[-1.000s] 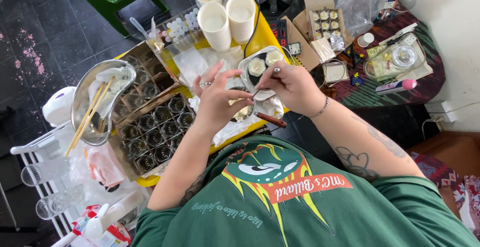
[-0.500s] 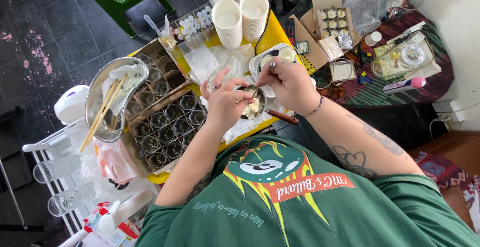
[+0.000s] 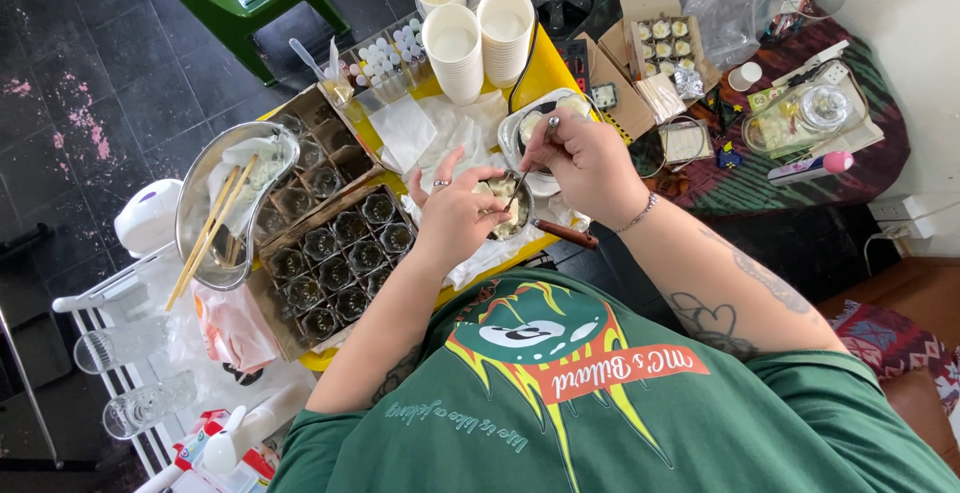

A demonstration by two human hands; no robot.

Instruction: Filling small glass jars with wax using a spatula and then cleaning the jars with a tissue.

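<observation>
Spoon has come down into the small glass jar (image 3: 512, 208) since the earlier frame; the jar sits over the white paper on the yellow table (image 3: 545, 68). Left hand (image 3: 455, 215) cups the jar, right hand (image 3: 590, 158) pinches the spoon (image 3: 535, 158). Carton of jars (image 3: 335, 263) to the left, paper cup stacks (image 3: 480, 38) beyond.

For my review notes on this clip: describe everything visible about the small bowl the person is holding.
The small bowl looks like shiny metal, round and shallow, holding a pale, creamy, lumpy substance. It sits low over white paper on the yellow table, near the table's front edge. The left hand cups its side; the right hand dips a thin metal spoon into it. Its far rim is partly hidden by the hands.
</observation>
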